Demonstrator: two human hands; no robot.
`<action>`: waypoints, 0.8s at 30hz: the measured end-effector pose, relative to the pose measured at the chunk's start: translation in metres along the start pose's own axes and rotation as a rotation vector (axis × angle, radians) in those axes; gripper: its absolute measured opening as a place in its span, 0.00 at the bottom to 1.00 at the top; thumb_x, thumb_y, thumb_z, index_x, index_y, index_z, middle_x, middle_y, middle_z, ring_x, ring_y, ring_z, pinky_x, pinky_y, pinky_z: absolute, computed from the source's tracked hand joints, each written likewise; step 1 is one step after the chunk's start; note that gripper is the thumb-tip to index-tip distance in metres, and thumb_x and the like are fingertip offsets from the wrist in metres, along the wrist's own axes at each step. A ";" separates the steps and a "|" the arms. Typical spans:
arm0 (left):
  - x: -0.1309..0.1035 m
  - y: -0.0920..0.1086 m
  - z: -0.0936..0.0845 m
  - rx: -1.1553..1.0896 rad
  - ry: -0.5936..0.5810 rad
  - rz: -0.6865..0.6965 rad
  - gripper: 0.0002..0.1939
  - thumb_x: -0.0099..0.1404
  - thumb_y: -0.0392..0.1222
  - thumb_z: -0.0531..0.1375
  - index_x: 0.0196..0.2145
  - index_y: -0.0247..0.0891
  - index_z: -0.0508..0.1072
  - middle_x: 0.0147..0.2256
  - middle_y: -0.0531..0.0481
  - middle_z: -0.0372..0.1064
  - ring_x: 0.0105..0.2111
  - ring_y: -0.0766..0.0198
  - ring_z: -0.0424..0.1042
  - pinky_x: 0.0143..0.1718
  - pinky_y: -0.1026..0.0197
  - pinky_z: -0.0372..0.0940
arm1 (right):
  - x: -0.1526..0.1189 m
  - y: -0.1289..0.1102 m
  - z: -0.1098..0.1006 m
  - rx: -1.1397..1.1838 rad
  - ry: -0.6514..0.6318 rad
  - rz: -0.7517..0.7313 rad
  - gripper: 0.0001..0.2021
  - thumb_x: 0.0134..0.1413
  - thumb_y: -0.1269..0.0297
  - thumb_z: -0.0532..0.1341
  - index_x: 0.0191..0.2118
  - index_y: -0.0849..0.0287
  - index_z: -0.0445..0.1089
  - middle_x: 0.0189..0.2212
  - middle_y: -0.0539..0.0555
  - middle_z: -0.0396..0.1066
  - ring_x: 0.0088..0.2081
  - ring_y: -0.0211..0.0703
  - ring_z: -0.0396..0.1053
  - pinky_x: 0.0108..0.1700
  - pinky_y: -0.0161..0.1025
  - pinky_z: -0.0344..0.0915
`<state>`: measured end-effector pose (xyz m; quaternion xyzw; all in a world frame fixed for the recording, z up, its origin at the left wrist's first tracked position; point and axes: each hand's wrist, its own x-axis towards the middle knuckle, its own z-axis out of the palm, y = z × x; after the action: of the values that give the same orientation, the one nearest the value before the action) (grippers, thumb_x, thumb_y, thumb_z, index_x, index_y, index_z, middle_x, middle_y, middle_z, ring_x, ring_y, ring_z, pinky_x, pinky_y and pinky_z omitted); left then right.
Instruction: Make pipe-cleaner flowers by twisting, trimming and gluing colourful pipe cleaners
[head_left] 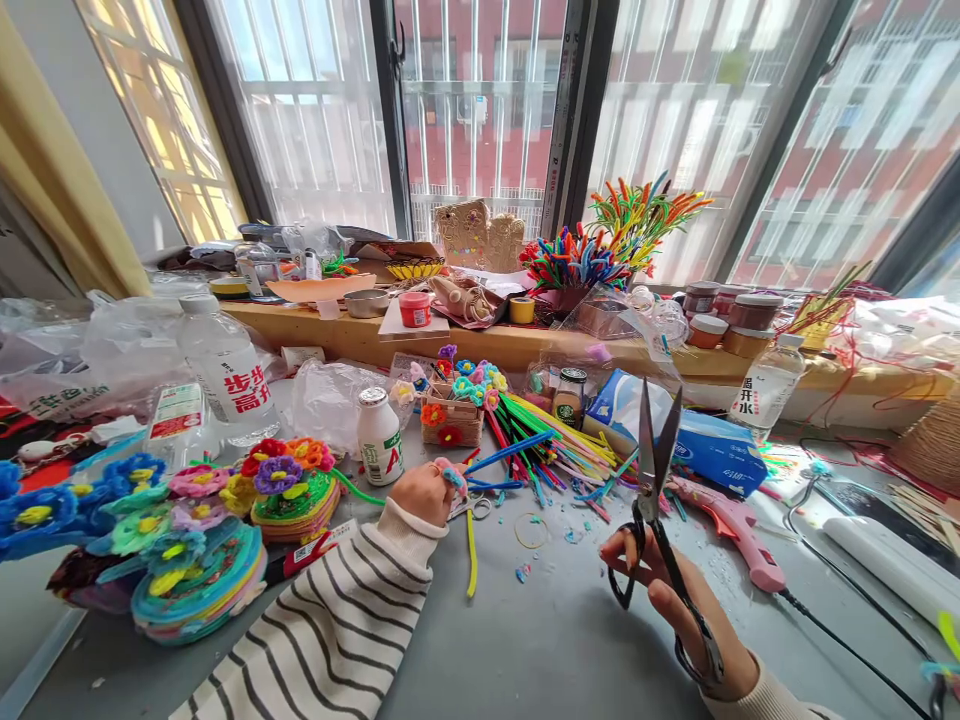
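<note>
My left hand [424,492] is closed, with a small pink and blue pipe-cleaner piece [452,477] at its fingertips. Below that piece a yellow pipe cleaner [471,560] hangs or lies; whether the two are joined I cannot tell. Beside the fingers lies a small pair of silver scissors [481,509], partly hidden. In my right hand [697,605] is a large pair of black-handled scissors [651,480], fingers through the loops, blades pointing up and slightly apart. Between my hands and the sill spreads a pile of coloured pipe cleaners [551,440].
Pipe-cleaner flowers on round bases [199,585] stand at the left. A white bottle [380,437] and a small flower basket [452,425] are just beyond my left hand. A pink glue gun [731,530] with its cord lies right of the scissors, near a blue tissue pack [716,455].
</note>
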<state>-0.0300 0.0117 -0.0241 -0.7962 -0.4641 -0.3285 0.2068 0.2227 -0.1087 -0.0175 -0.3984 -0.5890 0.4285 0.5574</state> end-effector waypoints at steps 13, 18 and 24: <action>0.006 -0.001 -0.002 -0.405 -0.098 0.163 0.13 0.55 0.38 0.48 0.26 0.38 0.72 0.25 0.48 0.68 0.25 0.67 0.63 0.26 0.65 0.58 | 0.001 0.005 0.007 -0.143 0.275 0.111 0.12 0.39 0.58 0.57 0.29 0.59 0.60 0.33 0.56 0.62 0.38 0.48 0.60 0.34 0.41 0.63; 0.006 0.004 0.002 -0.577 -0.241 0.256 0.11 0.51 0.45 0.53 0.23 0.39 0.73 0.21 0.49 0.66 0.24 0.67 0.61 0.27 0.65 0.58 | 0.003 0.002 0.002 -0.105 0.362 0.182 0.13 0.39 0.56 0.56 0.28 0.61 0.61 0.30 0.55 0.63 0.32 0.46 0.63 0.28 0.38 0.66; 0.002 -0.002 0.006 -0.356 -0.254 0.068 0.12 0.49 0.46 0.54 0.30 0.41 0.71 0.27 0.48 0.67 0.29 0.62 0.62 0.29 0.60 0.57 | 0.005 0.005 -0.007 -0.193 0.373 0.242 0.14 0.37 0.54 0.56 0.27 0.62 0.62 0.27 0.54 0.64 0.29 0.44 0.64 0.28 0.37 0.66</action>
<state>-0.0285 0.0179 -0.0268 -0.8703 -0.3941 -0.2952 0.0134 0.2295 -0.1019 -0.0207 -0.5897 -0.4621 0.3528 0.5606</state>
